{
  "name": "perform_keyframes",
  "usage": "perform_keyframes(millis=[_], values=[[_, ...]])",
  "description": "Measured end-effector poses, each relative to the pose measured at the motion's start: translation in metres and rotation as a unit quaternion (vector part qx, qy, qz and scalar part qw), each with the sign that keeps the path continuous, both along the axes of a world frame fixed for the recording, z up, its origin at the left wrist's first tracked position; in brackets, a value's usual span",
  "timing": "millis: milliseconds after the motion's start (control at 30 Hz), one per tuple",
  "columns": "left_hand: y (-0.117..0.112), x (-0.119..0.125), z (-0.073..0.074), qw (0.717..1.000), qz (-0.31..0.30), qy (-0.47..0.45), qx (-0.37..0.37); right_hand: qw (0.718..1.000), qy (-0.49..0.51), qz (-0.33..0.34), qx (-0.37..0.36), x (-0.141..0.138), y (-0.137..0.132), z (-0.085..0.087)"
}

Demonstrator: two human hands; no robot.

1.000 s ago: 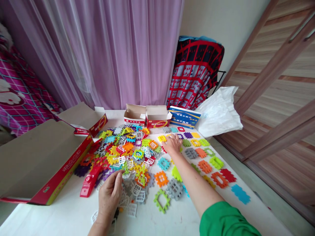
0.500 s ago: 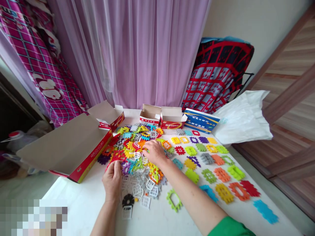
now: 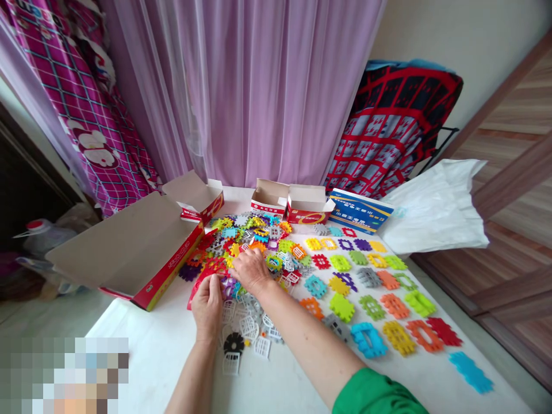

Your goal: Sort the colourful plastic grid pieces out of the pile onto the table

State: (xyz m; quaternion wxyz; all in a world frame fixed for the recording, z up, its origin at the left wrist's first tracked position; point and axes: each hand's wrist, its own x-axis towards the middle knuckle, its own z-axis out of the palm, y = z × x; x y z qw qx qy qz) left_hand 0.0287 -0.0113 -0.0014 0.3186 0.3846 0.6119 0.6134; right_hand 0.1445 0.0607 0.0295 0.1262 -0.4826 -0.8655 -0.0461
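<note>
The left hand (image 3: 207, 307), at lower centre of the frame, has its fingers closed on the edge of a red frame piece (image 3: 199, 287). The right hand (image 3: 252, 271) lies just beside it, palm down on a heap of plastic interlocking pieces (image 3: 254, 247) with its fingers spread; whether it clamps anything, I cannot tell. The heap sits mid-frame on the white bench (image 3: 146, 356). White lattice pieces (image 3: 249, 326) and 1 black gear piece (image 3: 234, 344) lie below the hands, and separate pieces (image 3: 371, 287) lie flat in rows to the right. A green sleeve (image 3: 375, 394) covers the right arm at bottom right. A large open red box (image 3: 125, 250) stands at left, 2 small open cartons (image 3: 308, 198) and a blue box (image 3: 360, 211) at the far edge, a white plastic bag (image 3: 435, 207) at right, and a purple curtain (image 3: 254, 86) above.
</note>
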Motion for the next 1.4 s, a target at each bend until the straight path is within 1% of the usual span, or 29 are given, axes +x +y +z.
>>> perform_keyframes(millis=[100, 167, 267, 333, 433, 533, 600, 667, 767, 833, 900, 1067, 1167, 1233, 1300, 1333, 1400], values=[[0.0, 0.002, 0.002, 1.0, -0.012, -0.024, -0.003, 0.998, 0.031, -0.005, 0.046, 0.015, -0.003, 0.003], [0.0, 0.004, 0.004, 0.998, -0.036, -0.041, -0.009, 0.993, 0.069, -0.007, 0.092, 0.031, -0.01, 0.005], [-0.002, 0.008, 0.008, 0.991, -0.108, -0.066, -0.053, 0.982, 0.123, 0.026, 0.143, 0.058, -0.028, 0.007], [-0.003, 0.012, 0.011, 0.978, -0.163, -0.084, -0.1, 0.977, 0.135, 0.074, 0.147, 0.074, -0.044, 0.007], [-0.007, 0.017, 0.014, 0.959, -0.214, -0.112, -0.151, 0.974, 0.126, 0.13, 0.138, 0.093, -0.065, 0.005], [-0.01, 0.021, 0.017, 0.942, -0.249, -0.144, -0.17, 0.971, 0.113, 0.156, 0.144, 0.104, -0.079, 0.003], [-0.01, 0.023, 0.02, 0.934, -0.263, -0.167, -0.175, 0.971, 0.11, 0.15, 0.149, 0.109, -0.083, 0.001], [-0.011, 0.026, 0.022, 0.93, -0.268, -0.183, -0.172, 0.976, 0.116, 0.113, 0.149, 0.11, -0.087, -0.001], [-0.012, 0.032, 0.024, 0.935, -0.25, -0.196, -0.159, 0.979, 0.149, 0.03, 0.135, 0.105, -0.094, -0.004], [-0.013, 0.037, 0.024, 0.94, -0.23, -0.198, -0.157, 0.975, 0.186, -0.015, 0.123, 0.1, -0.101, -0.006], [-0.015, 0.043, 0.023, 0.942, -0.223, -0.195, -0.156, 0.969, 0.215, -0.055, 0.112, 0.094, -0.107, -0.008], [-0.021, 0.053, 0.022, 0.937, -0.263, -0.167, -0.159, 0.961, 0.22, -0.142, 0.091, 0.089, -0.116, -0.013], [-0.024, 0.055, 0.023, 0.935, -0.288, -0.134, -0.157, 0.957, 0.222, -0.161, 0.088, 0.09, -0.119, -0.013], [-0.026, 0.055, 0.024, 0.934, -0.305, -0.107, -0.154, 0.952, 0.236, -0.172, 0.091, 0.097, -0.121, -0.01], [-0.027, 0.053, 0.025, 0.939, -0.302, -0.086, -0.139, 0.942, 0.252, -0.199, 0.096, 0.113, -0.12, -0.007], [-0.027, 0.052, 0.025, 0.945, -0.291, -0.079, -0.127, 0.935, 0.257, -0.223, 0.099, 0.126, -0.118, -0.005], [-0.027, 0.047, 0.025, 0.959, -0.255, -0.069, -0.1, 0.918, 0.259, -0.284, 0.101, 0.162, -0.111, -0.002]])
